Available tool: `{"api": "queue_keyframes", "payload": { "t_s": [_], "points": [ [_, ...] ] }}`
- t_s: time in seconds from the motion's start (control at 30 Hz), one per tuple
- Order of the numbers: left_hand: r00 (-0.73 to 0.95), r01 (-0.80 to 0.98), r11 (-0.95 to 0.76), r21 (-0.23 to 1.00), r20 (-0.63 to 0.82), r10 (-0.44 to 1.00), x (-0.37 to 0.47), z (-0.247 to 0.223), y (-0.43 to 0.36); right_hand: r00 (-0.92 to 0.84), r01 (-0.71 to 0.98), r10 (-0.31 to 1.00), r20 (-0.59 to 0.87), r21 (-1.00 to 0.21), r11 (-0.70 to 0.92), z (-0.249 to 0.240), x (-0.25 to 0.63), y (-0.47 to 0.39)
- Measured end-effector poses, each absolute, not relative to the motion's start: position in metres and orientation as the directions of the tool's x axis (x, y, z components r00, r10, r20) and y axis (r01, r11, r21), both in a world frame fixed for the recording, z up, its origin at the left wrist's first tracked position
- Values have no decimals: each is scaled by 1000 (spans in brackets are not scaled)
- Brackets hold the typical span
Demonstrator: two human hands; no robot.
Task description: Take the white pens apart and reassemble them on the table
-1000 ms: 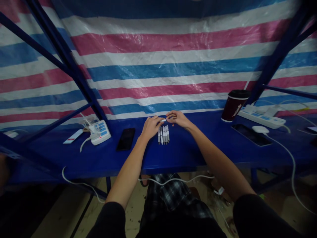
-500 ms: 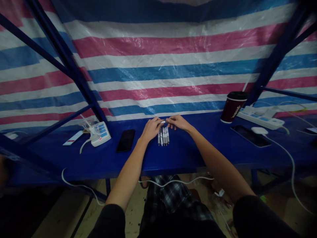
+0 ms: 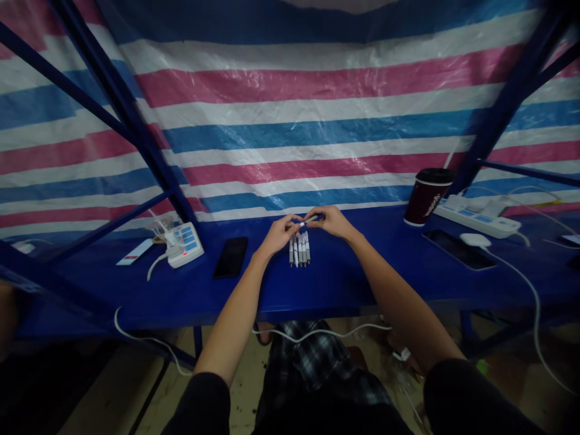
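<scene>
Pen (image 3: 303, 223) pinched by left hand (image 3: 277, 234) and right hand (image 3: 334, 222), axis sideways, right end toward worktop (image 3: 353, 272) back edge, cup (image 3: 423, 202) lidded.

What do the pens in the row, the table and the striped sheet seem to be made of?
Pens: probably plastic, judging by their slim white-and-grey barrels; too small to be sure.
Table: perhaps painted metal, its even blue surface having a slight sheen.
Sheet: likely plastic, glossy, with wrinkles and bright highlights.
</scene>
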State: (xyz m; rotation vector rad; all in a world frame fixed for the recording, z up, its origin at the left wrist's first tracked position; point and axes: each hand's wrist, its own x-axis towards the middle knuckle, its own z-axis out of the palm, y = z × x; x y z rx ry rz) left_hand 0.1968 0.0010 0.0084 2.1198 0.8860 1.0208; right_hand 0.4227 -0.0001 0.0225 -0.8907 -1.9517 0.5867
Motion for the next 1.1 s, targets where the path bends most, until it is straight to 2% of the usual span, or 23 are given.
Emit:
{"api": "queue_keyframes", "payload": {
  "t_s": [0.2, 0.3, 0.4, 0.5, 0.57, 0.63, 0.73, 0.9, 1.1],
  "points": [
    [528, 193, -362, 912, 215, 822, 193, 12, 6, -391, 355, 754, 528, -669, 653, 26, 422, -3],
    [541, 201, -283, 938, 135, 830, 191, 13, 5, -386, 351, 735, 557, -649, 676, 25, 420, -1],
    [503, 290, -408, 866, 224, 835, 190, 14, 2, -367, 353, 743, 560, -655, 668, 22, 419, 1],
    [460, 423, -625, 656, 439, 772, 190, 14, 0, -376, 359, 762, 527, -675, 644, 20, 420, 3],
    [465, 489, -666, 564, 477, 746, 189, 15, 0, -392, 367, 768, 507, -679, 636, 19, 421, 4],
    [483, 513, -636, 576, 418, 769, 189, 15, -1, -390, 371, 771, 502, -681, 631, 19, 422, 5],
    [511, 467, -588, 661, 341, 789, 189, 15, -2, -371, 362, 776, 510, -690, 627, 20, 425, 6],
    [522, 385, -614, 690, 386, 761, 190, 13, -2, -362, 389, 782, 507, -681, 621, 20, 430, 7],
    [474, 430, -624, 652, 425, 771, 186, 8, 6, -288, 463, 762, 579, -612, 641, 17, 441, 14]
  ]
}}
